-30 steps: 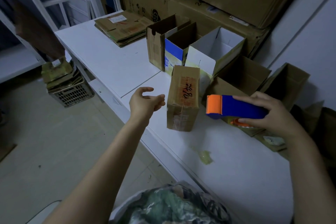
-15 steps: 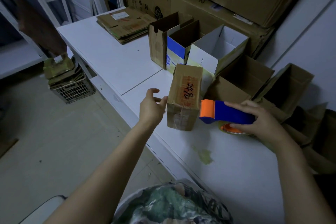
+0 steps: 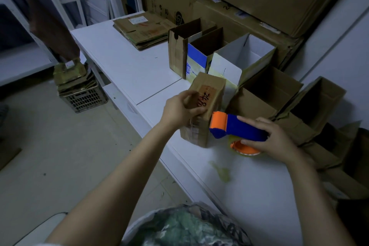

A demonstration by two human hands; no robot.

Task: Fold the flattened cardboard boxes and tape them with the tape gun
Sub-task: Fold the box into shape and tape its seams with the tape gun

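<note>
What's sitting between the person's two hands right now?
In the head view, the small brown box gripped by the left hand and the blue-and-orange tape gun held by the right hand, its orange head at the box's corner.

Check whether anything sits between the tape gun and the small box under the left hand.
Nothing visible does. The tape gun, gripped by the right hand, has its orange head at the small box's near right edge. The left hand holds the box top just left of that head, not between them.
</note>
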